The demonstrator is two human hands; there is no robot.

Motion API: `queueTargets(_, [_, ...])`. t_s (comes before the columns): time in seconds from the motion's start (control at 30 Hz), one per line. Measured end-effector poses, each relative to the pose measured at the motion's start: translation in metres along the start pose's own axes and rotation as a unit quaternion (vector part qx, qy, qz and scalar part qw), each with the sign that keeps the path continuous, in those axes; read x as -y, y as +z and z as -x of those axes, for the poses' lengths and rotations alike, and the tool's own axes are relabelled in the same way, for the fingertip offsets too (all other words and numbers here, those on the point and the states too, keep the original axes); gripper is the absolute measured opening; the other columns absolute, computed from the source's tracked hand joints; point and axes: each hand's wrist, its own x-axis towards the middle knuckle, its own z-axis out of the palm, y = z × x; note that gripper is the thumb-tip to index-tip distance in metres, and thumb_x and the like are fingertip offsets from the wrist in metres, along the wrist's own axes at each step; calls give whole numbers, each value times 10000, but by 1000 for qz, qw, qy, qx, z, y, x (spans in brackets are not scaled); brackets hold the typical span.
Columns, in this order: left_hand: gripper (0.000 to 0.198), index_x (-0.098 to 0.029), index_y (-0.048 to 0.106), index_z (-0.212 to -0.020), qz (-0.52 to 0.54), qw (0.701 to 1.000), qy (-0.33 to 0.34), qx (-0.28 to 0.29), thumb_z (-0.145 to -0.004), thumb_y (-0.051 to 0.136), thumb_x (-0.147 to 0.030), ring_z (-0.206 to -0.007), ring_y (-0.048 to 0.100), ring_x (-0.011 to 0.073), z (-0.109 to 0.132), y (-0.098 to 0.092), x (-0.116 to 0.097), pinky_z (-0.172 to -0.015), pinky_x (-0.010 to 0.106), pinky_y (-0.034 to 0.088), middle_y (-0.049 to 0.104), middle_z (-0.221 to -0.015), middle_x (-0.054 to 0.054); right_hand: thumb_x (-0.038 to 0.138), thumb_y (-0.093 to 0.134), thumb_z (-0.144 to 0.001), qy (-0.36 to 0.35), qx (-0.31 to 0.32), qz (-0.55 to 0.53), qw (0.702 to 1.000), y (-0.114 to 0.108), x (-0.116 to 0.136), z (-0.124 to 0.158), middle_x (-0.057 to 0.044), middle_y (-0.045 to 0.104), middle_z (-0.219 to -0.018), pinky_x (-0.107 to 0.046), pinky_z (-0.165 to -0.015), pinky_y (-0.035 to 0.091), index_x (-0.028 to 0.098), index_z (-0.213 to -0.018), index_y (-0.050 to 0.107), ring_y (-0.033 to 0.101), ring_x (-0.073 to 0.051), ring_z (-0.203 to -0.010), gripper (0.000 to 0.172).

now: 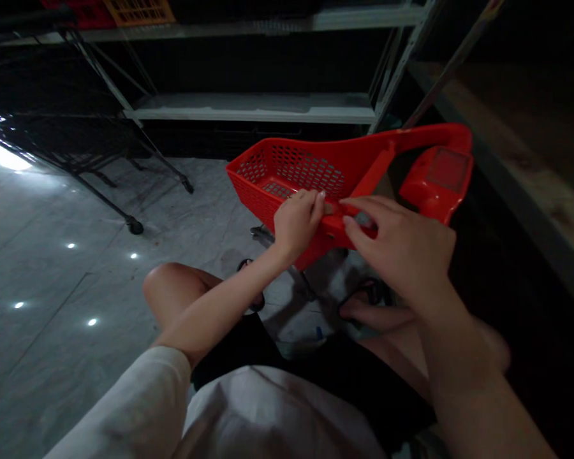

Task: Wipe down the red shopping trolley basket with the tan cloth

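Observation:
A red plastic cart basket (306, 166) with perforated walls stands in front of my knees, its handle end to the right. My left hand (299, 220) is closed over the near rim of the basket, thumb beside the fingers. Just right of it, my right hand (395, 236) holds the red frame of the cart between thumb and fingers, near a slot in the plastic. Between the two hands a small brownish piece shows on the rim; what it is cannot be made out. A red seat part (440, 175) sits at the cart's right end.
Behind the cart is a metal rack with a pale lower shelf (258, 115). Yellow (141, 9) and red crates sit at the top left. A dark wheeled cart frame (103, 201) stands at the left on the grey floor. A dark wooden ledge runs along the right.

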Motion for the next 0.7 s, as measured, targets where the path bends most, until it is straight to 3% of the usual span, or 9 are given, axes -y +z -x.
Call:
queueTargets(0.1, [522,-227,668,-959,-23,997,62,-30,-1170,244,-444,-888,652,195,7,14,-19,-782,322,467,696,-963,60,387,440,-1040,37,32,72,996,0,-15,-9,-52,808,-1198,-333,-611,368,285,-1176,812,724,-255,-886,409])
queueTargets(0.17, [498,-226,676,-1000,-38,991,130,-8,-1164,267,-457,-928,661,204,1,25,-7,-805,336,469,702,-998,74,392,402,-1049,53,70,118,989,0,-25,-17,-121,810,-1091,-332,-620,338,238,-1101,836,710,-261,-871,463])
queueTargets(0.23, [467,-226,669,-984,-56,986,155,28,-1146,320,-490,-958,667,222,-5,29,25,-844,363,474,704,-1013,88,404,399,-1055,66,101,144,982,-1,-36,-25,-166,801,-1043,-326,-633,315,199,-1080,845,710,-267,-881,492])
queueTargets(0.3, [450,-228,632,-917,-73,992,92,43,-1128,350,-508,-978,659,243,-7,20,73,-899,406,479,702,-1008,99,395,412,-1056,78,115,149,979,-1,-45,-33,-190,796,-1072,-320,-644,304,173,-1103,842,715,-269,-915,486])
queueTargets(0.37, [442,-242,570,-847,-79,996,-8,40,-1109,375,-540,-993,634,244,-3,-3,124,-972,442,482,691,-985,83,382,439,-1044,90,112,145,979,1,-50,-38,-197,797,-1086,-324,-651,316,159,-1108,840,715,-268,-928,463])
queueTargets(0.43, [443,-259,523,-823,-93,994,-56,24,-1111,353,-548,-1044,613,253,4,-32,169,-1055,495,458,680,-976,67,373,462,-1027,94,93,137,982,5,-52,-40,-202,799,-1066,-338,-667,350,150,-1110,840,715,-267,-917,447])
queueTargets(0.5, [432,-277,525,-849,-105,990,-90,5,-1124,309,-531,-1105,606,268,9,-54,194,-1105,530,426,682,-1019,55,364,466,-1009,97,67,126,985,9,-50,-40,-202,797,-1030,-360,-689,397,153,-1093,844,715,-272,-896,441])
queueTargets(0.6, [488,-253,580,-900,-113,985,-128,-17,-1148,224,-476,-1066,629,278,5,-52,184,-1042,517,453,694,-1049,88,403,389,-1020,77,31,101,991,17,-48,-39,-177,786,-958,-404,-689,452,214,-1016,844,702,-285,-832,493])
queueTargets(0.7, [498,-203,647,-962,-102,988,-115,-7,-1156,276,-473,-989,664,263,-2,-13,122,-955,432,482,724,-1046,113,451,313,-1034,31,-9,73,997,24,-50,-41,-128,760,-860,-418,-665,473,297,-926,819,675,-281,-781,540])
